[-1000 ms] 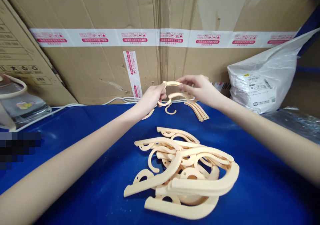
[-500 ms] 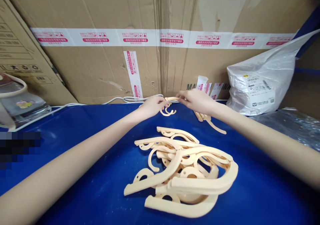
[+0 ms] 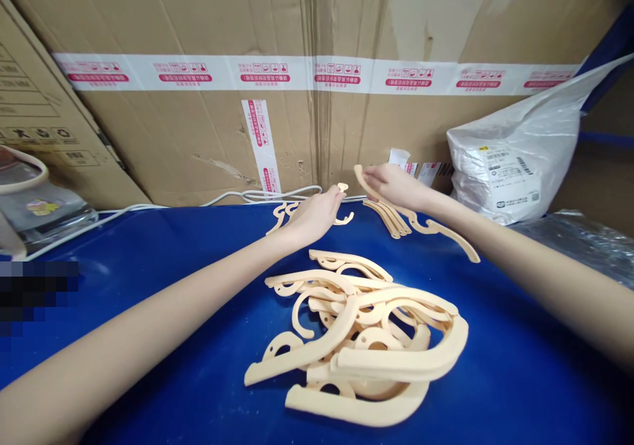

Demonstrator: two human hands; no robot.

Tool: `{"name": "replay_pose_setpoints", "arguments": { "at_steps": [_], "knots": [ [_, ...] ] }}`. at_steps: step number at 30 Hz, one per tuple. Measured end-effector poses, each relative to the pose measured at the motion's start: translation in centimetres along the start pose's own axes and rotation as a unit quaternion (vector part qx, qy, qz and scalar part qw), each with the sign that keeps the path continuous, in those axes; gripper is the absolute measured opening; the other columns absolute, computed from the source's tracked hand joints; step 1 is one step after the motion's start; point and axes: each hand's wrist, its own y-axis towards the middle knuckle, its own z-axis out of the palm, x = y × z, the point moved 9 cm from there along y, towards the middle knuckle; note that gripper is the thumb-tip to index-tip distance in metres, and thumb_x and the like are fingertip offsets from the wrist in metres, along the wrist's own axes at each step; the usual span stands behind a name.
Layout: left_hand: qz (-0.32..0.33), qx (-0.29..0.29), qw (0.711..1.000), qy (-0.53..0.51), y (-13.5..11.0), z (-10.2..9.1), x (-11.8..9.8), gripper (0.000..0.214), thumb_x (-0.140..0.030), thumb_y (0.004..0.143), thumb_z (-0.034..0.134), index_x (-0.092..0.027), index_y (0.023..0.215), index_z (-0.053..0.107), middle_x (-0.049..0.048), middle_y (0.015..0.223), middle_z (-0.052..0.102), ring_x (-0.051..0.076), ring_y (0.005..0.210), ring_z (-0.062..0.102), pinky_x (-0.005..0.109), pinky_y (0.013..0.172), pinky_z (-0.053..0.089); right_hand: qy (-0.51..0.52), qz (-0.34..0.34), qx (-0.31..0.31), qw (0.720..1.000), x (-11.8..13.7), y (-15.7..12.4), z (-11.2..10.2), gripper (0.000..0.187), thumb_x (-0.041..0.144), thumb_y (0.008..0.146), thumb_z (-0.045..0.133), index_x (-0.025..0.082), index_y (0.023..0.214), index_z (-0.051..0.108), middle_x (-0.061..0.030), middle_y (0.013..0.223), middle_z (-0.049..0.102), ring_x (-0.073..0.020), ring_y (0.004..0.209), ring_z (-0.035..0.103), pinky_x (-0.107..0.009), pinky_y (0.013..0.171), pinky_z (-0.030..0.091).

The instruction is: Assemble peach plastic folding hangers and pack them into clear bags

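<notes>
At the back of the blue surface, my left hand (image 3: 314, 217) is closed in a pinch on a small cream plastic hanger hook (image 3: 343, 187); its tip pokes out above the thumb and the rest is mostly hidden. My right hand (image 3: 396, 184) grips a long curved cream hanger arm (image 3: 450, 235), which runs from above the fingers down past the wrist to the right. Below that hand lies a neat row of several hanger arms (image 3: 389, 220). Other hooks (image 3: 278, 219) lie beside my left hand, partly covered. Nearer to me rests a heap of cream folding hangers (image 3: 366, 339).
A large taped cardboard box (image 3: 208, 128) stands behind the surface, with a white cable (image 3: 277, 196) along its foot. To the right are a white plastic parcel bag (image 3: 495, 174) and clear plastic film (image 3: 584, 243). A transparent container (image 3: 49, 210) stands at the left.
My hands have moved apart from each other. The right hand has risen with a hanger arm now showing in it, and the left has turned, uncovering hooks on its left.
</notes>
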Motion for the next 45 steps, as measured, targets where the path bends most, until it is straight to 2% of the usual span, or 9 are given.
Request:
{"name": "replay_pose_setpoints", "arguments": {
  "at_steps": [6, 13, 17, 21, 27, 31, 35, 38, 45],
  "knots": [
    [-0.063, 0.033, 0.996, -0.045, 1.8, 1.1, 1.7, 0.026, -0.039, 0.093, 0.063, -0.013, 0.098, 0.065, 0.0072, 0.103, 0.068, 0.022, 0.100, 0.065, 0.042, 0.091, 0.051, 0.208, 0.085, -0.126, 0.966, -3.4, 0.2, -3.4, 0.014, 0.020, 0.093, 0.034, 0.022, 0.093, 0.048, 0.0000, 0.059, 0.062, -0.0156, 0.047, 0.052, -0.028, 0.046, 0.038],
    [-0.108, 0.101, 0.946, -0.290, 1.2, -0.8, -0.9, 0.053, -0.050, 0.103, 0.029, -0.015, 0.082, 0.063, 0.0113, 0.089, 0.072, 0.019, 0.080, 0.069, 0.027, 0.070, 0.054, 0.353, 0.084, -0.279, 0.889, -5.3, -0.5, -5.9, 0.026, 0.008, 0.079, 0.049, 0.026, 0.084, 0.031, -0.0013, 0.088, 0.070, -0.0147, 0.072, 0.066, -0.032, 0.065, 0.056],
    [-0.126, 0.063, 0.922, -0.361, 0.9, -2.2, -1.4, 0.027, -0.022, 0.103, 0.035, -0.015, 0.083, 0.052, 0.0058, 0.082, 0.066, 0.009, 0.060, 0.060, 0.019, 0.061, 0.049, 0.071, 0.016, -0.221, 0.973, -2.4, -0.8, -5.9, 0.026, 0.012, 0.075, 0.059, 0.022, 0.096, 0.048, -0.0053, 0.090, 0.070, -0.0235, 0.079, 0.067, -0.037, 0.067, 0.050],
    [-0.136, 0.062, 0.923, -0.354, 0.5, -2.1, -1.6, 0.024, -0.018, 0.101, 0.038, -0.014, 0.083, 0.053, 0.0018, 0.066, 0.059, 0.007, 0.046, 0.051, 0.018, 0.045, 0.037, -0.276, -0.087, -0.088, 0.953, 2.2, -1.7, -2.7, 0.026, 0.026, 0.096, 0.043, 0.019, 0.116, 0.058, -0.0116, 0.110, 0.069, -0.0281, 0.088, 0.066, -0.034, 0.064, 0.038],
    [-0.113, 0.021, 0.957, -0.267, 0.6, -2.0, -2.4, 0.027, -0.021, 0.103, 0.032, -0.017, 0.082, 0.049, -0.0042, 0.055, 0.043, 0.008, 0.041, 0.041, 0.019, 0.045, 0.031, -0.196, -0.017, -0.028, 0.980, 3.5, -1.3, -0.2, 0.031, 0.014, 0.093, 0.037, 0.009, 0.114, 0.060, -0.0217, 0.097, 0.070, -0.0306, 0.082, 0.067, -0.034, 0.065, 0.037],
    [-0.087, -0.050, 0.981, -0.168, 0.8, -3.0, -1.5, 0.023, -0.027, 0.103, 0.038, -0.018, 0.088, 0.053, -0.0008, 0.066, 0.051, 0.014, 0.061, 0.055, 0.024, 0.059, 0.042, -0.102, 0.027, -0.010, 0.994, 0.9, 0.2, 0.4, 0.031, 0.020, 0.097, 0.033, 0.014, 0.096, 0.064, -0.0123, 0.077, 0.070, -0.0205, 0.063, 0.065, -0.030, 0.059, 0.045],
    [-0.103, -0.034, 0.989, -0.097, 0.7, -4.1, 1.4, 0.024, -0.026, 0.101, 0.041, -0.017, 0.089, 0.060, -0.0013, 0.066, 0.055, 0.014, 0.059, 0.057, 0.026, 0.060, 0.043, -0.043, 0.089, -0.060, 0.993, -4.7, 0.5, -1.6, 0.042, 0.026, 0.102, 0.021, 0.011, 0.105, 0.060, -0.0118, 0.079, 0.069, -0.0187, 0.059, 0.062, -0.031, 0.056, 0.047],
    [-0.139, 0.021, 0.988, -0.064, 0.3, -4.5, 4.2, 0.020, -0.026, 0.097, 0.054, -0.014, 0.084, 0.063, -0.0045, 0.062, 0.053, 0.010, 0.049, 0.049, 0.023, 0.052, 0.041, -0.044, 0.104, -0.111, 0.987, -7.5, -0.7, -3.6, 0.036, 0.036, 0.099, 0.033, 0.013, 0.101, 0.061, -0.0130, 0.085, 0.069, -0.0230, 0.070, 0.063, -0.035, 0.064, 0.048],
    [-0.160, -0.017, 0.987, 0.000, -0.2, -6.1, 8.1, 0.018, -0.028, 0.077, 0.077, -0.016, 0.071, 0.065, -0.0013, 0.060, 0.061, 0.014, 0.056, 0.057, 0.025, 0.055, 0.040, -0.110, 0.052, -0.117, 0.986, -7.5, -5.4, -3.9, 0.019, 0.034, 0.092, 0.047, 0.021, 0.104, 0.055, -0.0123, 0.107, 0.073, -0.0287, 0.092, 0.069, -0.038, 0.076, 0.048]
  ]
}}
